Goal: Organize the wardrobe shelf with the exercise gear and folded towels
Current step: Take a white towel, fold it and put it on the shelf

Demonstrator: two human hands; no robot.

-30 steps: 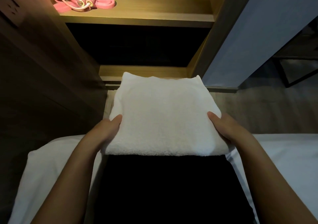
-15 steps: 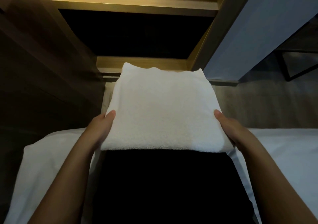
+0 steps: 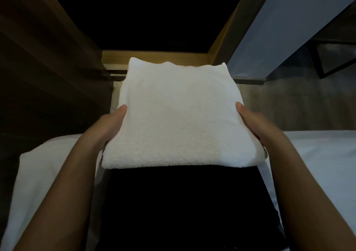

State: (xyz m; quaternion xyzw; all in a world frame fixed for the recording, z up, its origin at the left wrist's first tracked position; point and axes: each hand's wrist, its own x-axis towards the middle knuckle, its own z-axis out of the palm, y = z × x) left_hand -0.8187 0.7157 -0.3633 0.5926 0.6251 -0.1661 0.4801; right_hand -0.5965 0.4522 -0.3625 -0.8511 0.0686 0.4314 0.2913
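**While both hands grip it, folded towel (image 3: 179, 119) faces the wardrobe**

With thumbs lying on top, left hand (image 3: 107, 127) and right hand (image 3: 256, 123) pinch the white towel at its left and right edges; fingers hidden underneath. Towel held flat above dark clothing (image 3: 173, 202), white bed (image 3: 317, 164) on both sides. Its far edge overlaps the front edge of the lower wardrobe shelf (image 3: 154, 56).

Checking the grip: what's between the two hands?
Head view: the folded white towel spans the gap, left hand gripping its left edge, right hand its right edge, thumbs on top.
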